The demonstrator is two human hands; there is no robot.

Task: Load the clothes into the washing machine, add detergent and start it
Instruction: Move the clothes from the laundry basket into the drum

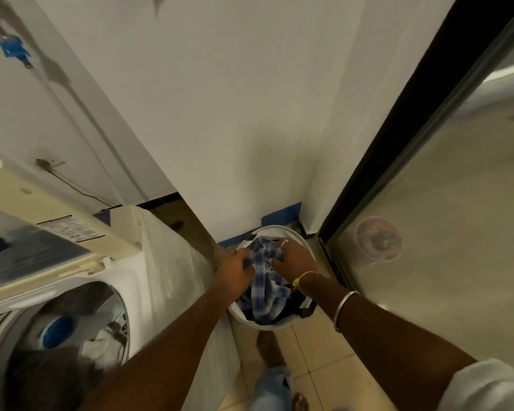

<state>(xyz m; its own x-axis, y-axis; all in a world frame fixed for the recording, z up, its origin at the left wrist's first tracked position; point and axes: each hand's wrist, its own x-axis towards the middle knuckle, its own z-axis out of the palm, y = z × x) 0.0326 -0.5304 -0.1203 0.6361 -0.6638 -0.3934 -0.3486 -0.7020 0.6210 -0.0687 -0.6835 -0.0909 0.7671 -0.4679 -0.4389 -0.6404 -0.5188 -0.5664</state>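
Digging into the laundry basket (304, 243), lower centre of the frame.
Gripping the blue plaid cloth (261, 289) with the left hand (238, 271), fingers curled on it; clutching it too with the right hand (296, 259), fingers bent into the folds. Heaped in the basket, just right of the open washing machine (107, 295) at lower left.

Both my arms are out straight, reaching down and far, forearms converging. My left hand (238, 269): knuckles up, fingers curled tight into the blue-and-white checked cloth (261, 295). My right hand (294, 259), just beside it: back up, fingers bent down into the same cloth, thumb pointing left. Right wrist has a yellow thread (304, 279), a silver metal bangle (346, 308) nearer on the forearm, and a white sleeve (487, 387) at the upper arm.
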